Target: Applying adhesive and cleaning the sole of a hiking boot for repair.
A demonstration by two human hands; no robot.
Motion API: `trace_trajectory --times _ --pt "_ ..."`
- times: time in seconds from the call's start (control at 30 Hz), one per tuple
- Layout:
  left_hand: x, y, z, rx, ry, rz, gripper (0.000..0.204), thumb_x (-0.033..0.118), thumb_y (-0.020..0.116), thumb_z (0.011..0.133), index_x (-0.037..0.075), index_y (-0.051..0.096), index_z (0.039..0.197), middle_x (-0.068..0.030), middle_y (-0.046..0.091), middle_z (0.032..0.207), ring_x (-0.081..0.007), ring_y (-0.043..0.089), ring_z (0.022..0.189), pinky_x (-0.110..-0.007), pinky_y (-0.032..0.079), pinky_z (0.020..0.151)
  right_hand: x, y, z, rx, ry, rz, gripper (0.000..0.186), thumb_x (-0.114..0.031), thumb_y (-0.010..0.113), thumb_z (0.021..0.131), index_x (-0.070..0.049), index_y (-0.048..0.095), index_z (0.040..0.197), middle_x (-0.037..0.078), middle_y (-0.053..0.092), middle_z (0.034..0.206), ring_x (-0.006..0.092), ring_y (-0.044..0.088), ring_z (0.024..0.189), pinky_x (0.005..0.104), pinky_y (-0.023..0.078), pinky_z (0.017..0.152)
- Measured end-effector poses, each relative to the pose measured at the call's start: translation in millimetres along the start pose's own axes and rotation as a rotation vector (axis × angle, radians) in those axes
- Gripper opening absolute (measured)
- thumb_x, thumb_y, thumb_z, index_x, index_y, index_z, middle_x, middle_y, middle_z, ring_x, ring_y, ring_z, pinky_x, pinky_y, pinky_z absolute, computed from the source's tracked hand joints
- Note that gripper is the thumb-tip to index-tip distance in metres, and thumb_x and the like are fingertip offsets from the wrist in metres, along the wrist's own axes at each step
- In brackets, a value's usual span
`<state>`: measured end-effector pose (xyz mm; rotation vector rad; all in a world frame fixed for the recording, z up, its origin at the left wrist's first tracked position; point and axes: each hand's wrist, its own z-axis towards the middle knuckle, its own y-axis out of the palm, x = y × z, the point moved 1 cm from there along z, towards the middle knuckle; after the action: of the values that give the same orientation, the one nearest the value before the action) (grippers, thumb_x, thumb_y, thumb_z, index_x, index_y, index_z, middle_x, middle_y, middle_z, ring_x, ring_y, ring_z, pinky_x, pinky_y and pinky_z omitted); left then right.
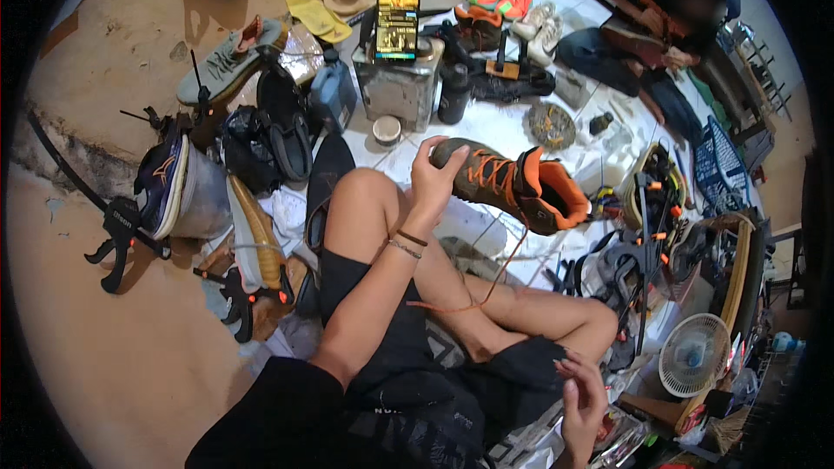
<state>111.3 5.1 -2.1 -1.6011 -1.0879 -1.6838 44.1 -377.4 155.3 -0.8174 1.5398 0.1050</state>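
My left hand [435, 172] grips the toe of a brown hiking shoe [493, 175] with orange laces and an orange lining, held tilted above my crossed legs, its collar to the right. A long loose orange lace [475, 305] hangs from the shoe down across my legs. My right hand [580, 399] is at the lower right beside my right knee [591, 330], its fingers loosely curved and apart, with nothing visible in them.
A propped phone [397, 22] stands on a metal can [400, 95]. Shoes, some with clamps [117, 234], surround me. A small fan [693, 352] is at lower right. Another person [669, 17] sits at upper right holding a shoe.
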Motion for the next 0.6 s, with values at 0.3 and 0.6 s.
trace_trajectory --times 0.3,0.6 --pt "-78.9 -42.2 41.8 0.032 -0.038 0.728 0.05 0.023 0.071 0.084 0.006 0.049 0.126 -0.0235 0.051 0.133 -0.047 0.047 0.125 -0.047 0.041 0.101 -86.0 83.5 307.2 -0.078 -0.52 -0.045 0.015 -0.008 0.062 0.092 0.002 0.065 0.102 0.012 0.066 0.093 0.0178 0.063 0.084 0.0299 0.048 0.078" --pt "-28.8 4.2 55.0 0.016 0.157 0.598 0.016 0.002 0.06 0.085 0.005 0.064 0.101 -0.017 0.058 0.117 -0.0389 0.049 0.117 -0.045 0.038 0.101 -59.7 168.2 716.6 0.122 -0.702 -0.662 0.045 -0.024 0.076 0.078 -0.001 0.062 0.115 0.018 0.068 0.106 0.0328 0.064 0.099 0.0423 0.05 0.087"
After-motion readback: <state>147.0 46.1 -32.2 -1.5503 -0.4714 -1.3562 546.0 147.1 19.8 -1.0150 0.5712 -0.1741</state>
